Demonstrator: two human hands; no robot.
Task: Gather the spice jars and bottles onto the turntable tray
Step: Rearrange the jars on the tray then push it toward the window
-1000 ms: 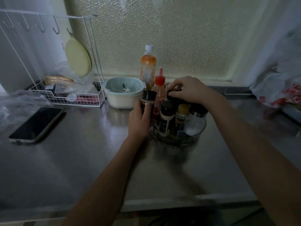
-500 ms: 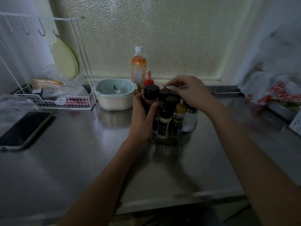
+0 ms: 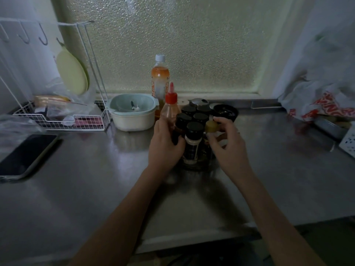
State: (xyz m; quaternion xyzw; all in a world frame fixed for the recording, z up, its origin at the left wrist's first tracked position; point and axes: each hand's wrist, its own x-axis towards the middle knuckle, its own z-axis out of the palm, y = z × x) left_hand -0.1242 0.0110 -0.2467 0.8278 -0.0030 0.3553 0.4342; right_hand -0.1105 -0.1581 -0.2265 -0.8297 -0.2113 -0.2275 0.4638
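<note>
Your left hand (image 3: 166,143) is clamped on a dark-capped jar (image 3: 177,127) at the cluster's left edge, right hand (image 3: 227,143) pinching the yellow-capped bottle (image 3: 211,127); both stand mid-frame on the turntable tray (image 3: 197,166). You seem to be tidying; next, probably fetch the orange bottle (image 3: 160,77) standing on the desk (image 3: 96,179) behind.

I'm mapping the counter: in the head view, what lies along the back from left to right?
Phone → wire rack → pale bowl → red-capped squeeze bottle → cluster of spice jars → white and red plastic bag.
</note>
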